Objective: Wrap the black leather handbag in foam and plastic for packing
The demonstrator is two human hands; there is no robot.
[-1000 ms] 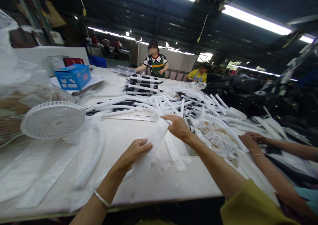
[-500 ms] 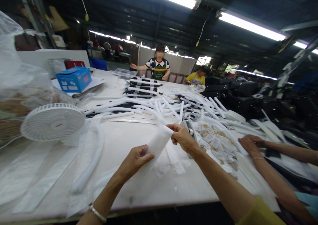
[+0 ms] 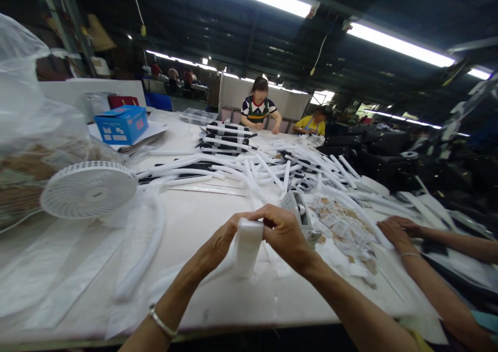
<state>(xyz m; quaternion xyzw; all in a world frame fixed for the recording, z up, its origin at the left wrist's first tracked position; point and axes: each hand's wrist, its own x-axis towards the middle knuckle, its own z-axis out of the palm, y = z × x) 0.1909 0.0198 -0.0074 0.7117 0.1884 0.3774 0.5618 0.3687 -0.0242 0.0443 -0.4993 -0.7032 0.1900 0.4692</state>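
White translucent flat strip point(image 3: 248, 251) hung over the near tabletop point(image 3: 202, 207), top end pinched by both left hand point(image 3: 222, 240) and right hand point(image 3: 287, 237), so that piece looked in progress, not finished, while long white round tubes point(image 3: 287, 174) beyond lay loose, piled.

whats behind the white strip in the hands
Around the white strip, held between the left hand and right hand, the white table shows, with thin white material past the strip's right edge. Whatever lies directly behind the strip is hidden.
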